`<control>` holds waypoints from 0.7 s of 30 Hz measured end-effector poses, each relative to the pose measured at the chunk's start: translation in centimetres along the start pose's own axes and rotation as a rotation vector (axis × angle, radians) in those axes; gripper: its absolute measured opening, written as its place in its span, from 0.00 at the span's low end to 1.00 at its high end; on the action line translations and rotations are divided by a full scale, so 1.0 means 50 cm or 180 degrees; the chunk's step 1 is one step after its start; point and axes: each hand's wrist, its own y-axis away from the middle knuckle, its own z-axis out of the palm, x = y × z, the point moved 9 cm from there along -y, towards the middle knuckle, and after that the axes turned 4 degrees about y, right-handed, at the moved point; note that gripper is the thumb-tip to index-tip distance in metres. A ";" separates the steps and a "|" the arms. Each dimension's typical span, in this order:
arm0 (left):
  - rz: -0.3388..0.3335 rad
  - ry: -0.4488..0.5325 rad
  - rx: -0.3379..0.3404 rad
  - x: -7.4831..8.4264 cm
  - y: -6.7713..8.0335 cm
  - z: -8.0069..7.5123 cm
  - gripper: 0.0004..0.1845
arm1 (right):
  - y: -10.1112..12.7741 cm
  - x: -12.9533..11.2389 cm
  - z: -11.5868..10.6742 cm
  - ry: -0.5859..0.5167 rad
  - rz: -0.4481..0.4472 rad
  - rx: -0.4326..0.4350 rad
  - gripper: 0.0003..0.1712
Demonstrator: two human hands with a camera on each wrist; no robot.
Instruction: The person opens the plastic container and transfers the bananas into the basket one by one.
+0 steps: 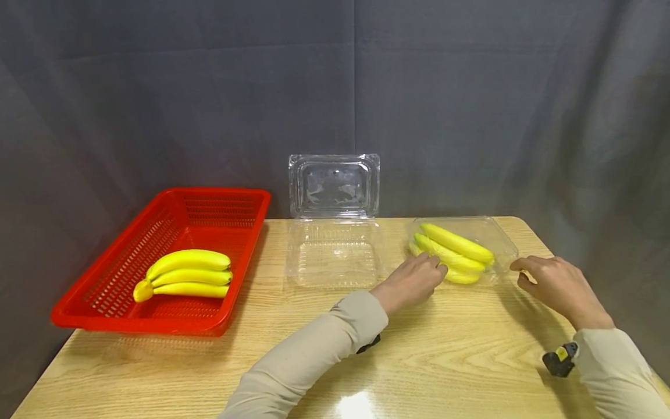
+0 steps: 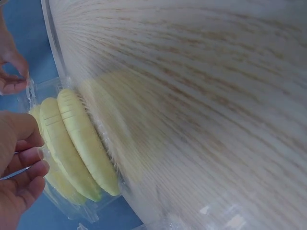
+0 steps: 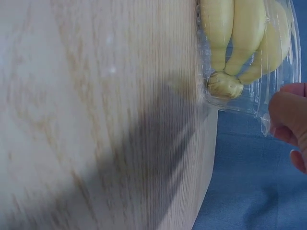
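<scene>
Sitting at the bench's [image 1: 450, 361] left end, a red basket [image 1: 131, 250] holds one banana bunch [image 1: 185, 273]; an open clear clamshell [image 1: 333, 233] stands beside it. Farther right, the left hand [image 1: 410, 283] rests curled fingers on a second banana bunch [image 1: 454, 253] inside a clear tray [image 1: 497, 238], whose right rim the right hand [image 1: 557, 285] pinches.

The left hand [image 1: 413, 282] covers the near end of the banana bunch [image 1: 454, 251] in the clear clamshell container [image 1: 497, 241]. Both wrist views crop the hands at the frame edge, and the table [image 2: 201, 96] blurs.
</scene>
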 end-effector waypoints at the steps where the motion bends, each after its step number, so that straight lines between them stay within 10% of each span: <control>1: 0.0001 0.0000 -0.0015 0.000 0.000 0.002 0.08 | 0.000 -0.002 0.000 0.0007 -0.0018 0.0011 0.14; 12: 0.0105 -0.0172 0.0087 0.002 0.004 -0.002 0.09 | 0.007 -0.025 -0.009 0.0104 -0.0403 0.0386 0.09; 21: 0.0195 -0.0565 0.0220 0.009 0.008 -0.012 0.08 | 0.010 -0.048 -0.013 0.0244 -0.0800 0.0638 0.29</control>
